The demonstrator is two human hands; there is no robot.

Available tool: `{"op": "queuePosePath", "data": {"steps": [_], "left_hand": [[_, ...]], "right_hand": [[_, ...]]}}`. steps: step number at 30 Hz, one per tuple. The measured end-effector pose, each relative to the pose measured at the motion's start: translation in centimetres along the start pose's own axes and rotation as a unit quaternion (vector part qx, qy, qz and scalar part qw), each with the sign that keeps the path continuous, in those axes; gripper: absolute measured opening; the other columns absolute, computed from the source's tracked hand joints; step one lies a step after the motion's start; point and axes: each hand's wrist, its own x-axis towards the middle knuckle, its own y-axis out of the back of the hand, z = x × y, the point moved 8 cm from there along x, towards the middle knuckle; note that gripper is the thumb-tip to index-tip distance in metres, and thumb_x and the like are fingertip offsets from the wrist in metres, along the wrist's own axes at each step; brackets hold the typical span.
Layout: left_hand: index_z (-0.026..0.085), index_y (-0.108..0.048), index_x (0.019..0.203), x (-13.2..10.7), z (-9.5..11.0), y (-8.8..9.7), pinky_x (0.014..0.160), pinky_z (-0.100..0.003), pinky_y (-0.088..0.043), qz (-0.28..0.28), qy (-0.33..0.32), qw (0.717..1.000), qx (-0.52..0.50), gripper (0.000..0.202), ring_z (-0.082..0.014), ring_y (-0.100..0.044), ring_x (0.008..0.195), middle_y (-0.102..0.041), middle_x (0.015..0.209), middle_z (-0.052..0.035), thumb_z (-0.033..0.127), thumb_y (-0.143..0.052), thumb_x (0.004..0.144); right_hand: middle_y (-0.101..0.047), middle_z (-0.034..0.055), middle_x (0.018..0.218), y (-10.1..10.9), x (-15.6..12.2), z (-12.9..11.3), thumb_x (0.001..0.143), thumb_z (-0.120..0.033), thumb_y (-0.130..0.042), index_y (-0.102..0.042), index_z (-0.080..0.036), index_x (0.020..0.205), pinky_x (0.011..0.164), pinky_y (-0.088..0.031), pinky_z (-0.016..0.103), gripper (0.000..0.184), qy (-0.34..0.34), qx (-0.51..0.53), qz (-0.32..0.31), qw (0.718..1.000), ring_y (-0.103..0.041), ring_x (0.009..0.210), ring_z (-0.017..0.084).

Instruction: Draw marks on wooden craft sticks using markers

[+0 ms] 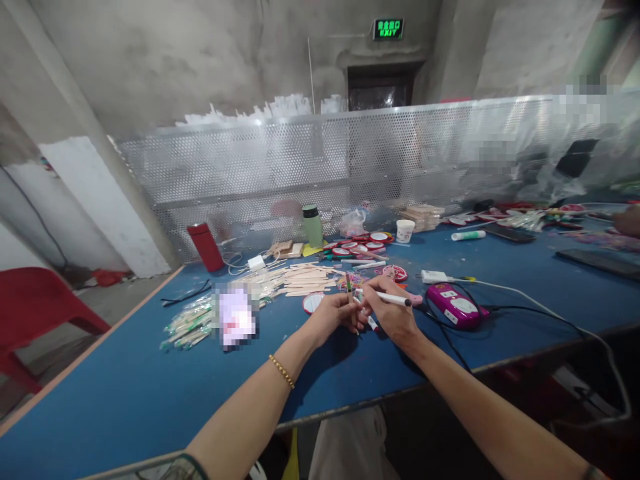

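Note:
My left hand pinches a short wooden stick that stands upright between the fingers, with dark and green marks on it. Close beside it, my right hand is closed round a white marker pen with a black end, its tip pointing at the stick. Just below the hands shows a second white pen with a red end; whether a finger touches it I cannot tell. A round white disc with a red rim lies left of my left hand. Loose wooden craft sticks are spread behind it.
Bagged sticks and a phone-like bright object lie at the left. Behind stand a red bottle, a green bottle and a paper cup. A purple device with cables is at the right.

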Motion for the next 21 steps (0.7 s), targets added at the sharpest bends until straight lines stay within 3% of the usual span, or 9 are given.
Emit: {"op": "queuePosePath", "data": {"steps": [3,9,16,21], "left_hand": [[0.011,-0.062,0.084,-0.1,-0.2,0.3,0.053,-0.024,-0.048,0.015,0.012,1.000,-0.006,0.054,-0.0154,-0.066,0.059,-0.070,0.072,-0.0080,0.055,-0.081,0.060],[0.012,-0.061,0.083,-0.1,-0.4,0.4,0.053,-0.024,-0.048,0.026,0.005,1.000,-0.012,0.050,-0.0154,-0.065,0.059,-0.070,0.072,-0.0088,0.055,-0.078,0.064],[0.013,-0.060,0.080,0.0,-0.1,0.4,0.050,-0.023,-0.048,0.044,-0.006,0.999,-0.004,0.050,-0.0145,-0.065,0.056,-0.069,0.070,-0.0071,0.055,-0.079,0.061],[0.012,-0.059,0.080,-0.2,0.3,0.7,0.051,-0.022,-0.049,0.081,-0.018,0.996,-0.029,0.044,-0.0134,-0.065,0.056,-0.068,0.070,-0.0065,0.050,-0.077,0.066]], "right_hand": [[-0.063,-0.0023,0.055,0.9,0.0,0.2,0.078,-0.048,-0.063,-0.062,-0.021,0.080,0.039,-0.046,0.023,0.027,-0.016,0.014,0.017,1.000,-0.060,0.041,0.014],[-0.067,0.0016,0.064,2.4,-0.4,0.2,0.076,-0.051,-0.066,-0.064,-0.019,0.082,0.042,-0.047,0.025,0.032,-0.012,0.029,0.030,0.999,-0.063,0.045,0.016],[-0.069,0.0017,0.067,0.8,0.4,-0.7,0.078,-0.043,-0.062,-0.067,-0.019,0.084,0.046,-0.050,0.027,0.025,0.001,0.015,-0.028,1.000,-0.063,0.047,0.016],[-0.065,-0.0012,0.059,0.2,1.3,-0.7,0.078,-0.041,-0.060,-0.063,-0.020,0.085,0.047,-0.051,0.026,0.023,0.022,0.031,-0.001,0.999,-0.062,0.046,0.015]]}}
